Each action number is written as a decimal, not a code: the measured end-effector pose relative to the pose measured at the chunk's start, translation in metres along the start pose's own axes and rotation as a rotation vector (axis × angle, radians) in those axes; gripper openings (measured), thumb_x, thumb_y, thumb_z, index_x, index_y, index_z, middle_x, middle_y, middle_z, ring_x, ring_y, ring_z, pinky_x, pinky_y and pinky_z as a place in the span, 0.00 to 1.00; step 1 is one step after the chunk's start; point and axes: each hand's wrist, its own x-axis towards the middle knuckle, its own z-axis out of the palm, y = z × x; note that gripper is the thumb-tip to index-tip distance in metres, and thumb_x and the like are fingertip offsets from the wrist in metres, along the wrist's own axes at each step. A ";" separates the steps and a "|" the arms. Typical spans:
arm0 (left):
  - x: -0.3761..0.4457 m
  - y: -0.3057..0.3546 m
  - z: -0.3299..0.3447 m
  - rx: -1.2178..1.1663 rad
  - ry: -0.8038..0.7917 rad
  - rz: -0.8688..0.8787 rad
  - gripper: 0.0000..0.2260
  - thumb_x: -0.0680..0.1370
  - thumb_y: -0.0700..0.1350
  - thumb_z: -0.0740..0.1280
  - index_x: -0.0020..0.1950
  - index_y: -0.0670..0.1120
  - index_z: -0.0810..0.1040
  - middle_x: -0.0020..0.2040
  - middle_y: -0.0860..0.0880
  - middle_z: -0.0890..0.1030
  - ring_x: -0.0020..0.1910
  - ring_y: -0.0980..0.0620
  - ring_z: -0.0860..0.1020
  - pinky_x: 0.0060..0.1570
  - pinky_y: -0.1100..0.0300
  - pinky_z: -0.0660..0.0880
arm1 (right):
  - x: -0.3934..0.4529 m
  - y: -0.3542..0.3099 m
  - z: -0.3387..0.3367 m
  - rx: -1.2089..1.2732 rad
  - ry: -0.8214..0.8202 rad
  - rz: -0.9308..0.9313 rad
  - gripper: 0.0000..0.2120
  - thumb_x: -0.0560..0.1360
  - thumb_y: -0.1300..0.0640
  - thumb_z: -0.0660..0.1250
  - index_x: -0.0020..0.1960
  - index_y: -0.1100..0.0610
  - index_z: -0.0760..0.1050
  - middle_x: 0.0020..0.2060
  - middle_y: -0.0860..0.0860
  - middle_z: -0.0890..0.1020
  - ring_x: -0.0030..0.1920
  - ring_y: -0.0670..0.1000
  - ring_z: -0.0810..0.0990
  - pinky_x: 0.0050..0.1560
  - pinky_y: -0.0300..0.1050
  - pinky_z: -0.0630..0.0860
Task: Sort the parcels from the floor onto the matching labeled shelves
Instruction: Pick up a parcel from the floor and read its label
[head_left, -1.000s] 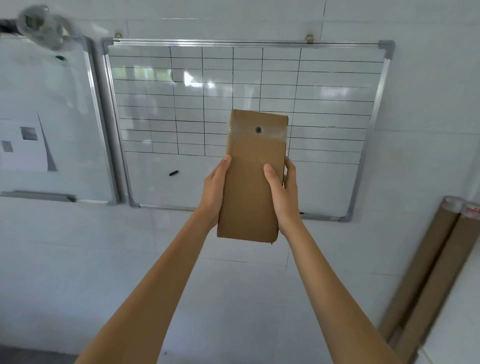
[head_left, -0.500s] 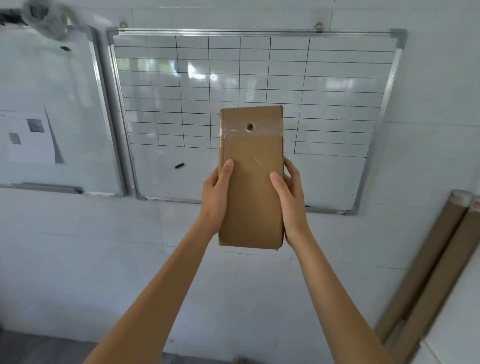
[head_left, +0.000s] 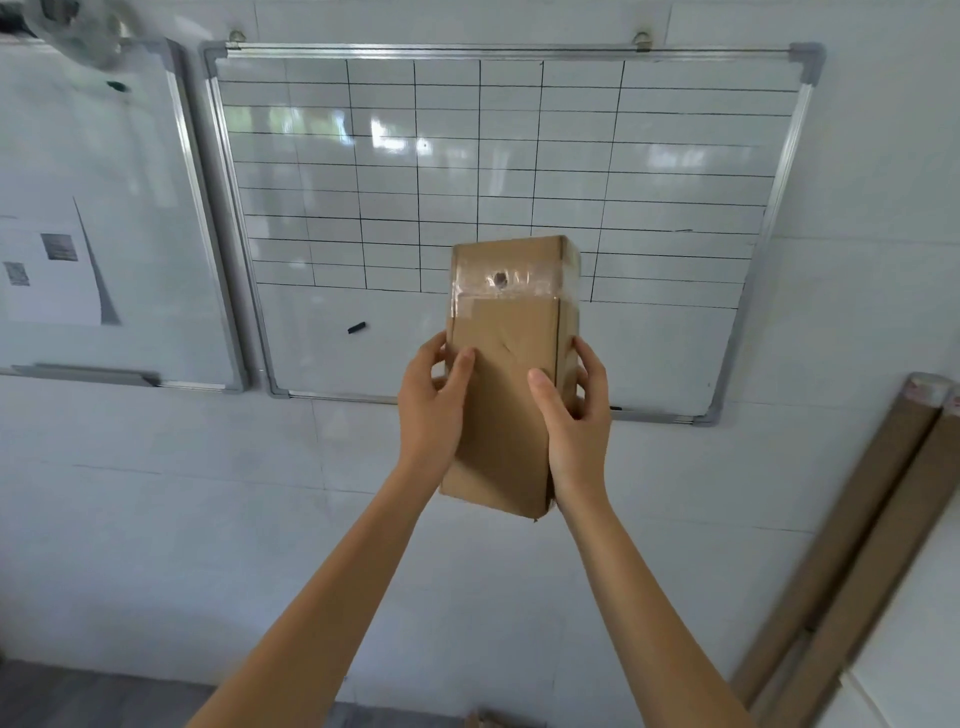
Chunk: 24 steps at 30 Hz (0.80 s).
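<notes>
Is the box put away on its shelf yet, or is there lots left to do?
Not yet. Done: the cardboard parcel is off the floor. In hand: the left hand and right hand both grip it upright in front of the gridded whiteboard. Left: no shelf or label shows here, so it must be matched and shelved. Something brown peeks in at the bottom, maybe another parcel.

Both forearms bare up from the fingers (head_left: 589, 358), no sleeves in view. Left hand (head_left: 431, 410), right hand (head_left: 574, 421): short plain nails.
</notes>
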 end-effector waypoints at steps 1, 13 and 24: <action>0.000 -0.001 0.003 0.016 -0.006 0.019 0.19 0.81 0.52 0.65 0.72 0.52 0.70 0.62 0.55 0.77 0.56 0.54 0.78 0.47 0.70 0.72 | -0.001 0.002 0.001 -0.057 0.037 -0.026 0.30 0.75 0.48 0.74 0.73 0.43 0.68 0.67 0.43 0.75 0.64 0.43 0.77 0.63 0.41 0.76; -0.002 0.005 0.028 -0.053 -0.216 -0.079 0.41 0.68 0.66 0.71 0.77 0.63 0.57 0.72 0.53 0.61 0.69 0.51 0.67 0.70 0.50 0.69 | 0.002 0.007 -0.004 -0.366 0.051 -0.270 0.23 0.83 0.48 0.59 0.78 0.47 0.63 0.68 0.46 0.75 0.65 0.41 0.76 0.64 0.43 0.77; 0.004 -0.005 0.032 -0.405 -0.241 -0.097 0.25 0.77 0.52 0.70 0.73 0.54 0.69 0.62 0.48 0.80 0.57 0.49 0.83 0.55 0.49 0.81 | 0.017 0.000 -0.015 -0.093 -0.043 -0.127 0.26 0.78 0.50 0.69 0.72 0.41 0.63 0.60 0.47 0.80 0.52 0.45 0.82 0.53 0.41 0.81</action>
